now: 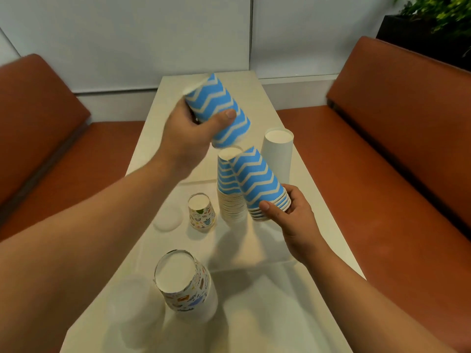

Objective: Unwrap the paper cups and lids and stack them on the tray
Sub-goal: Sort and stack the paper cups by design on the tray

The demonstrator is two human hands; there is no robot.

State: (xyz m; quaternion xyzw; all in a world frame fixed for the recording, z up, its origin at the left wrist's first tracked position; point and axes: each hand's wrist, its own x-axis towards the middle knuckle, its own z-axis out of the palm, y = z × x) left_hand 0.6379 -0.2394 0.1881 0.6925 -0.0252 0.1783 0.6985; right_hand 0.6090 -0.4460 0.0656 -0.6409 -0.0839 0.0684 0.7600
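Blue zigzag cups, upper batch point(219, 110): nested, tilted, held in the air above the worktop's middle; left hand point(188, 141) wrapped round it, thumb across the side.
Blue zigzag cups, lower batch point(257, 179): nested, leaning, rims low; right hand point(293, 215) grasping the rim end, thumb on the rims; it leans against the standing stack beside it.
Standing blue zigzag stack point(228, 184): upside down on the tray point(254, 250), many white rims showing at its base.
Plain white cup stack point(277, 154): upside down, just behind the blue stack, close to the worktop's right edge.
Small patterned cup point(202, 212): upside down on the tray, left of the blue stack, apart from it.
Lid point(168, 220): pale disc, flat, left of the small cup, near the tray's left edge; detail faint.
Large patterned cup stack point(184, 286): upside down, near end of the worktop point(178, 98), left of centre.
Open room: far end of the worktop bare; near right part bare.
Surround: orange bench seats point(382, 149) along both long edges; plant point(433, 14) at far right.
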